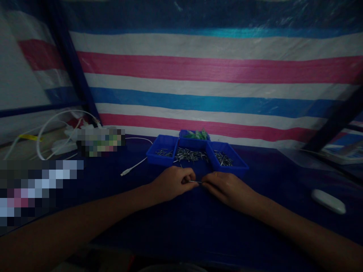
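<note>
My left hand [174,183] and my right hand [227,187] rest close together on a dark blue table, fingers pinched. Between their fingertips they hold a thin metal pin [195,182], lying level. Just beyond the hands stand blue trays: the left tray [162,151] and the right tray [227,158] hold small metal pins, and a loose heap of pins [190,155] lies between them. A further blue tray [195,136] behind holds green pieces.
A white cable with a plug [133,168] lies left of the trays, and more white cables and a power strip [68,138] sit at the far left. A white oval object [328,201] lies at the right. A striped tarpaulin [215,83] backs the table.
</note>
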`<state>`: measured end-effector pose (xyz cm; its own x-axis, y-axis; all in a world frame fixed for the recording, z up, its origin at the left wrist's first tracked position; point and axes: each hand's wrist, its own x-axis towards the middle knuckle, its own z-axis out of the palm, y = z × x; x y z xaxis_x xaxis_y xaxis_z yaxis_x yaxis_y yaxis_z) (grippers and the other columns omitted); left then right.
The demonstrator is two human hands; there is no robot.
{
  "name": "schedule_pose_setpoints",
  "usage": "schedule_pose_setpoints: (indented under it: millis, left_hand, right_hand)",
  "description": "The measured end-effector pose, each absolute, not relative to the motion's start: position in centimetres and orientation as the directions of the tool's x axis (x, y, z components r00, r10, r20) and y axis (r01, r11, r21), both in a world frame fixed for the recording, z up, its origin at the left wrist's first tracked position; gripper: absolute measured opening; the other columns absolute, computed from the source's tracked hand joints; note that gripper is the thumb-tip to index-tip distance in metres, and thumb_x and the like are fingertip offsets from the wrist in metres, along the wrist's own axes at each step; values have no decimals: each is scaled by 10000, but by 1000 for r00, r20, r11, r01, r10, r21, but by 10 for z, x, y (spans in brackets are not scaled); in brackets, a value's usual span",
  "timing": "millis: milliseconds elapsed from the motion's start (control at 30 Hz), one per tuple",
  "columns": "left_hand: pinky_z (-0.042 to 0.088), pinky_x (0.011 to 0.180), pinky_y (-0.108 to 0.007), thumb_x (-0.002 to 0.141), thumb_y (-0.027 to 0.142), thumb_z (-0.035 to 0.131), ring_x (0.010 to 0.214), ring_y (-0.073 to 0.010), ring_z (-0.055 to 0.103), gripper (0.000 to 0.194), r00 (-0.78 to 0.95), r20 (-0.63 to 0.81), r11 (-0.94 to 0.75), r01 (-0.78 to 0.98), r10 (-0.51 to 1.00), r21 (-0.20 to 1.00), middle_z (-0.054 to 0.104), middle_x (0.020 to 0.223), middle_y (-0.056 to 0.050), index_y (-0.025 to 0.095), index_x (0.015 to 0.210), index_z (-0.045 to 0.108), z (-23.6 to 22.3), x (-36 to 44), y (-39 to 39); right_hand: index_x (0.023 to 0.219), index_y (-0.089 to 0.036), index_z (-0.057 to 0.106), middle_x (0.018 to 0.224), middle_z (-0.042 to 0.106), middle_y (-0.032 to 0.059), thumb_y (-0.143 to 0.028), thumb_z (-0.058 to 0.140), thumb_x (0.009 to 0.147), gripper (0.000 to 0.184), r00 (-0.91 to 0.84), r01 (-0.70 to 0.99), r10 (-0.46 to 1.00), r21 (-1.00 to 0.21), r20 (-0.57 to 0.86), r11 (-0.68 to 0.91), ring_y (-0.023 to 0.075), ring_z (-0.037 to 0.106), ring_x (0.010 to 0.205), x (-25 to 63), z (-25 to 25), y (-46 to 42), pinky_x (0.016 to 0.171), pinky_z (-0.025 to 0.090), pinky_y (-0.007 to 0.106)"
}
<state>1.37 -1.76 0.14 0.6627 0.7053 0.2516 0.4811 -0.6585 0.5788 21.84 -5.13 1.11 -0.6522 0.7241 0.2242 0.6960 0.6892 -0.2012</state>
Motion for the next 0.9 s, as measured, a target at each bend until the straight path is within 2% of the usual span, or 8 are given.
schedule_pose_setpoints:
  millis: [100,200,333,600,900]
  left_hand:
    - [384,537,-197,817,344,546,602,-104,555,190,661,257,-674,514,705,531,621,682,11,161,812,600,4,13,-18]
    - [394,554,-203,832,283,509,614,-107,563,154,672,266,-698,527,691,484,632,702,4,163,810,604,6,12,-18]
    - [404,568,-197,781,190,538,625,-103,561,61,680,317,-738,512,661,440,616,709,14,162,817,579,6,10,-19]
    - [424,636,-211,780,163,528,703,-112,560,73,716,425,-832,457,554,315,597,764,7,164,851,544,5,9,-20]
    - [416,647,-245,853,208,446,713,-129,549,108,702,422,-817,523,574,242,593,767,-8,163,848,544,8,10,-21]
  right_hand:
    - [908,-153,572,761,607,45,-209,408,889,174,-623,724,743,-179,245,666,146,571,672,220,13,-50,613,401,258]
    - [899,-152,572,760,613,45,-201,415,879,166,-597,745,760,-174,257,643,144,573,663,221,16,-49,604,393,255]
    - [882,-157,559,764,612,41,-197,429,870,136,-598,746,764,-182,241,641,145,573,672,222,16,-49,610,390,251]
    - [859,-170,531,744,597,33,-188,455,852,79,-607,748,762,-161,224,644,142,560,661,222,11,-49,600,381,246]
    - [890,-143,556,743,604,55,-224,383,895,192,-576,764,779,-177,247,621,154,567,658,222,14,-51,601,380,266]
